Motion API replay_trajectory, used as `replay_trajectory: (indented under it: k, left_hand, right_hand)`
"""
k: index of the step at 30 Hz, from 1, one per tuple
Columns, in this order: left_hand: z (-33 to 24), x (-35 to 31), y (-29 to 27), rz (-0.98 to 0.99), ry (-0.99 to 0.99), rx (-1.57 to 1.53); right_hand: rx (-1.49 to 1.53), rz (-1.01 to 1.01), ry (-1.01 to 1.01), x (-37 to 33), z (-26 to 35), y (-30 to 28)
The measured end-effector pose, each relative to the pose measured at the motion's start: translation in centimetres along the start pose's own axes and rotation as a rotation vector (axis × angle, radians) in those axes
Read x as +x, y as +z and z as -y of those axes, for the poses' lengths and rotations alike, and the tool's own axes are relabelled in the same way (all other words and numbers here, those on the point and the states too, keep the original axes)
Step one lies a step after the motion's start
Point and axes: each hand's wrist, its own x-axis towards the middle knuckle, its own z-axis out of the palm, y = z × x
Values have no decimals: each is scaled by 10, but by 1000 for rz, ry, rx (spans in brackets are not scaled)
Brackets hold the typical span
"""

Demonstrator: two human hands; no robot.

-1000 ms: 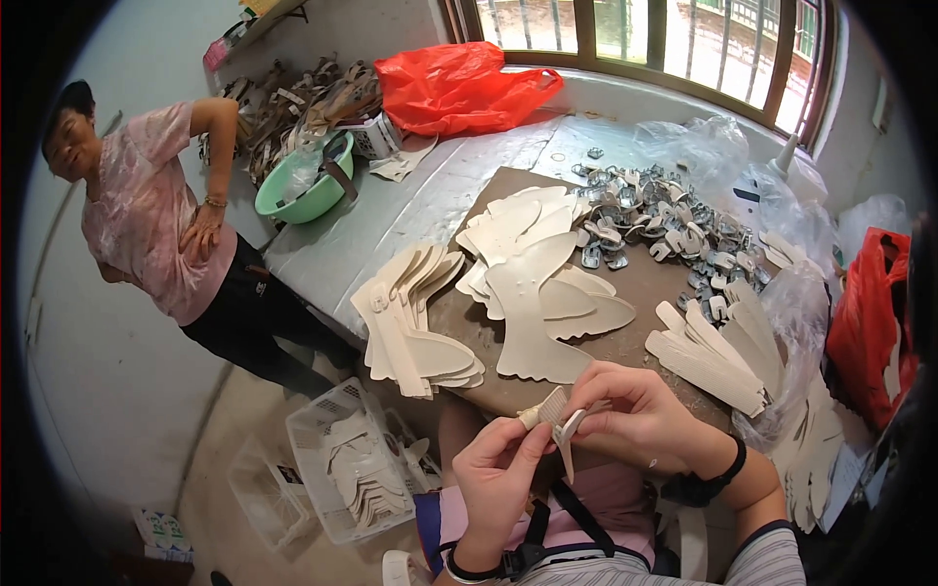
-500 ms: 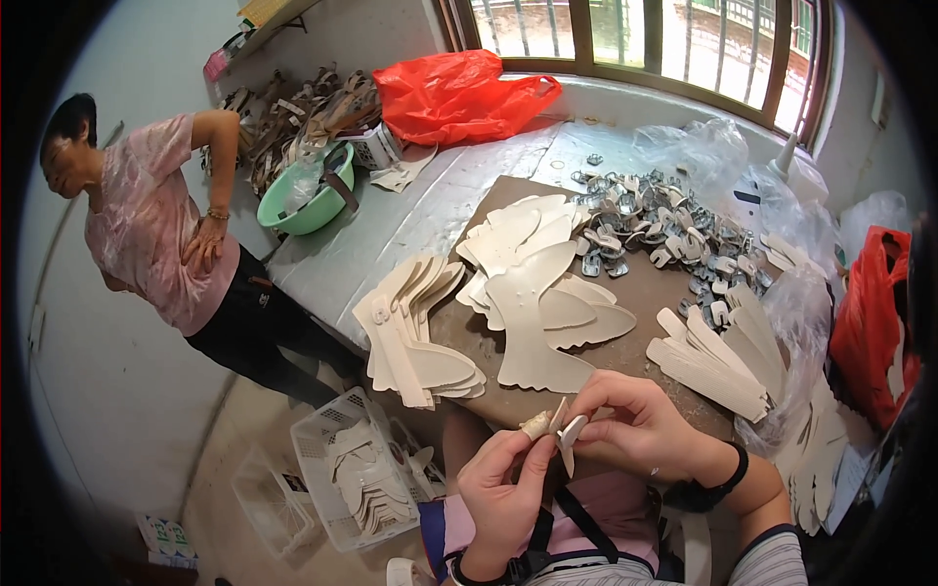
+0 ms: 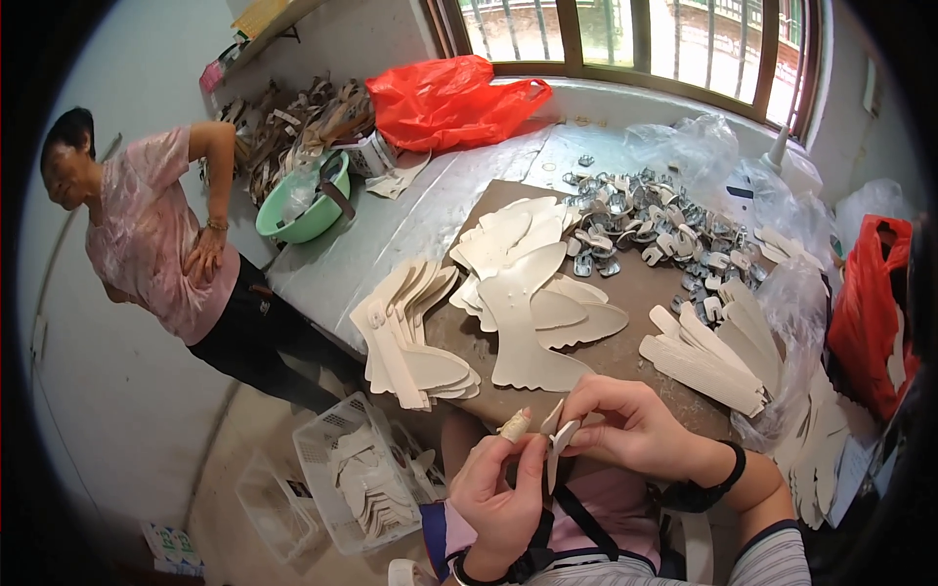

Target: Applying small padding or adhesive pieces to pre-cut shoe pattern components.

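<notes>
Left hand (image 3: 502, 493) and right hand (image 3: 625, 427) both pinch the small off-white strip (image 3: 560, 441) above the lap, before the counter (image 3: 415, 230), where a light, close fingertip hold should keep its edges aligned without creasing.

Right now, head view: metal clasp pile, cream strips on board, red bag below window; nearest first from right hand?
1. Cream strips: ahead-right of right hand.
2. Metal clasp pile: beyond them.
3. Red bag: far ahead-left, below window.
</notes>
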Motion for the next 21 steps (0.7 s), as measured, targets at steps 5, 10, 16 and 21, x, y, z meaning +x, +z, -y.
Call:
replay_trajectory:
  k: [5,10,16,21]
  left_hand:
    - [-24,0,7,-146,264,268]
    - [-47,-3,5,-67,334,261]
    - [-51,-10,1,48,113,-27]
    - [-56,-14,-13,112,-19,-91]
  right_hand:
    - [-104,16,-67,-5,11,5]
    - [2,-87,-48,-19,9,10]
    - [-223,-166,-306,-31,15,13]
    - [-487,-185,-471,-31,19,19]
